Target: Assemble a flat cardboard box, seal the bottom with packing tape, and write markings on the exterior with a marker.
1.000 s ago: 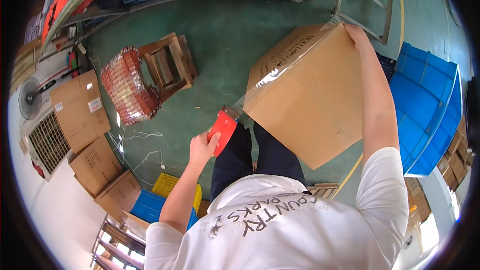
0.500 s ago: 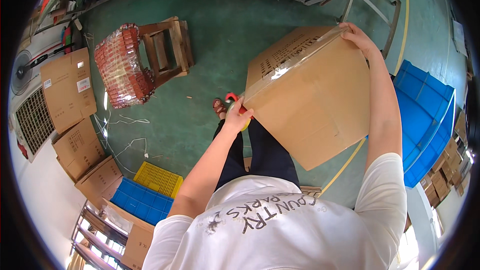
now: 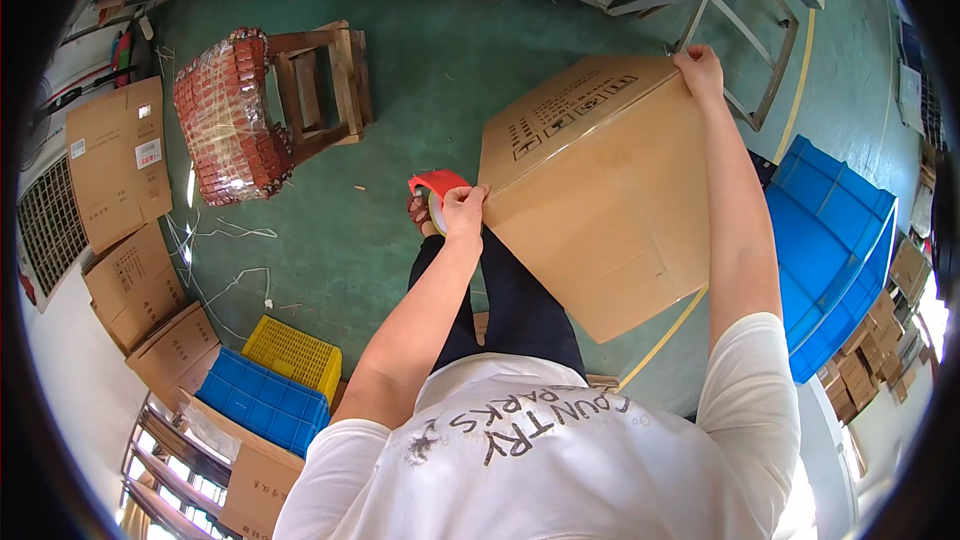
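Observation:
A large brown cardboard box (image 3: 610,210) is in front of me, tilted, with dark print on its far face. Along the edge between its two upper faces runs clear tape, lying close to the card. My left hand (image 3: 463,208) is closed on a red tape dispenser (image 3: 438,181) beside the box's left corner; a pale tape roll shows under its red part. My right hand (image 3: 700,70) pinches the box's far right corner, and its fingertips partly hide what they press on.
A wooden stool (image 3: 345,85) with a tape-wrapped reddish seat stands ahead left. Flattened cartons (image 3: 120,165) lean on the left wall. Yellow (image 3: 290,352) and blue crates (image 3: 265,395) are at lower left, larger blue bins (image 3: 825,240) at right. White string (image 3: 235,232) lies on the floor.
The tape, earlier stretched loose and shiny along the edge, now lies against the box. My left hand has moved slightly up and left, turning the dispenser; my right fingers have drawn into a pinch.

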A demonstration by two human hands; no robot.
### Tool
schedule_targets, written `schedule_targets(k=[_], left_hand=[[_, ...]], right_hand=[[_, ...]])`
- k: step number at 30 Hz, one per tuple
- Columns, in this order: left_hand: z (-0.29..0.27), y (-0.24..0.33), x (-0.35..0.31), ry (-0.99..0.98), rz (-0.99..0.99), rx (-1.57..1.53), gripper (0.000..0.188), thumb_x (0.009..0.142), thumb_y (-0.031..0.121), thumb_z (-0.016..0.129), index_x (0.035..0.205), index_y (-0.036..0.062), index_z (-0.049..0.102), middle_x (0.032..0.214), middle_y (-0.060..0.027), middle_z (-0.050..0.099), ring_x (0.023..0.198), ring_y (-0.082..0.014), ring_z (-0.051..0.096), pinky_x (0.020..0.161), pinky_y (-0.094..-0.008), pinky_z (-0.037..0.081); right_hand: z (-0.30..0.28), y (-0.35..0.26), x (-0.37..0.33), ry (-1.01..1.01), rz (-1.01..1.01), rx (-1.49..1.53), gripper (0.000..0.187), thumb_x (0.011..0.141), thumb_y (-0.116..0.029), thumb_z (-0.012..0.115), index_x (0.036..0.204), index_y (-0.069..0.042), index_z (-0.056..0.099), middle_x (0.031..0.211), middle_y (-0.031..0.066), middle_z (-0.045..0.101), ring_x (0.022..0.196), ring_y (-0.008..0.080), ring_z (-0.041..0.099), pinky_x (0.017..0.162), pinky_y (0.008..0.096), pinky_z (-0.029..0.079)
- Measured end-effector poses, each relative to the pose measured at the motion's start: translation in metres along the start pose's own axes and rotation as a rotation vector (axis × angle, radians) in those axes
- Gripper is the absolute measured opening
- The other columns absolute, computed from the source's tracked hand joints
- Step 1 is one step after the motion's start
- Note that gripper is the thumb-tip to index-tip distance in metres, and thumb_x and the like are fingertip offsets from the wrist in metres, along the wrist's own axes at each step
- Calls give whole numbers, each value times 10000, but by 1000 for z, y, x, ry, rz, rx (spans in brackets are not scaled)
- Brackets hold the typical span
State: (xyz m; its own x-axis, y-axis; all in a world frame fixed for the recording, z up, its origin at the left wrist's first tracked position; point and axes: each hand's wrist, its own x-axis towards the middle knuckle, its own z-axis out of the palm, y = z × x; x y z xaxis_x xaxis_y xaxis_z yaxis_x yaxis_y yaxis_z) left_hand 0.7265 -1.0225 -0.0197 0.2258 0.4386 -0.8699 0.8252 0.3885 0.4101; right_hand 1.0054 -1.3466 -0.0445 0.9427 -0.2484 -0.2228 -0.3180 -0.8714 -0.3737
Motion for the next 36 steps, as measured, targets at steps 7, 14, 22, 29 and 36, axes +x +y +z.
schedule_targets(k=[7, 14, 22, 29, 36], left_hand=[[-2, -15, 19, 92, 145, 127, 315, 753, 164, 659, 1011, -2, 589, 962, -88, 600, 901, -184, 547, 816, -287, 417], [-37, -18, 26, -98, 329, 145, 321, 862, 105, 546, 1163, -6, 546, 1024, -94, 625, 942, -184, 574, 812, -287, 448], [-147, 5, 23, -651, -80, 24, 493, 822, 85, 585, 1271, 42, 385, 1163, -91, 535, 981, -225, 570, 850, -360, 449], [-198, 23, -26, -744, -252, 288, 346, 800, 98, 562, 1137, 88, 485, 1057, -55, 593, 962, -215, 575, 864, -478, 401], [-202, 30, -83, -903, 332, 474, 276, 880, 149, 553, 1094, -25, 552, 991, -31, 614, 886, -75, 545, 819, -236, 423]], right_hand=[[-4, -55, -70, 179, -279, -439, 221, 798, -321, 570, 894, -159, 685, 1178, 71, 545, 1171, 321, 415, 972, 604, 257], [43, -145, -264, -284, -888, -251, 246, 727, -348, 624, 796, -121, 689, 1114, 105, 550, 1200, 356, 356, 1005, 614, 193], [33, -38, -376, 299, 61, -13, 452, 830, -233, 548, 1225, -35, 455, 1249, 216, 447, 1161, 386, 393, 1010, 480, 255], [31, 96, -516, 159, 1254, 809, 673, 807, -444, 596, 1221, 49, 399, 998, 170, 578, 770, 256, 628, 647, 401, 526], [39, -45, -544, -129, 1070, 652, 507, 847, -456, 514, 968, 30, 591, 831, 139, 626, 516, 192, 604, 509, 322, 514]])
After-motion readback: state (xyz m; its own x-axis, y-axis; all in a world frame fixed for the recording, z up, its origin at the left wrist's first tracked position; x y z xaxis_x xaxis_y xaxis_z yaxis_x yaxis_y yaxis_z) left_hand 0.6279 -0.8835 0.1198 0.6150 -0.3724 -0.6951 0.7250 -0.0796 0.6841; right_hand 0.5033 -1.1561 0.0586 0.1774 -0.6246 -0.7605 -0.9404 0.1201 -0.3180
